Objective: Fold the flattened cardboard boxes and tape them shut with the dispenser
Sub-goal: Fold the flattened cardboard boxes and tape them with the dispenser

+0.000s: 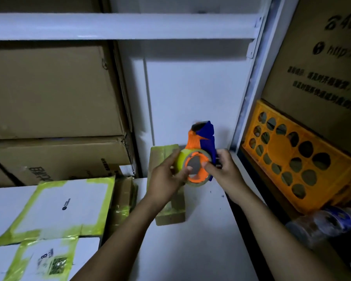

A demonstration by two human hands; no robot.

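Hands meet over the middle of the white tabletop [201, 250], both closed on the tape dispenser [201, 151]. The left hand [168, 177] cups the yellow-green tape roll [182, 160] from nine o'clock, thumb tip against the orange hub [197, 169]. The right hand [225, 169] pinches the dispenser's blue frame from three o'clock, its thumb resting on the hub rim. So each grip is shut on the same tool, held in the air and not resting on anything.

Beneath and behind the dispenser lies a small brown cardboard box [170, 211], already wrapped in tape, its long side running from six toward twelve o'clock. The dispenser's own long axis runs roughly the same way: hub toward the person at six, blue-and-orange cutter head [204, 132] pointing up and away toward twelve, tilted slightly to one o'clock. The head is blurred, so the blade itself cannot be made out.

Risks from here: the fingers appear to be working at the roll, perhaps hunting the tape's free end, and a slip toward the head could bring a fingertip onto the cutter. Loose tape could also fold back and stick to itself, or the roll could slide off the hub if pushed sideways. Taped white parcels [65, 205] crowd the eight o'clock side, leaving little room to set a box down.
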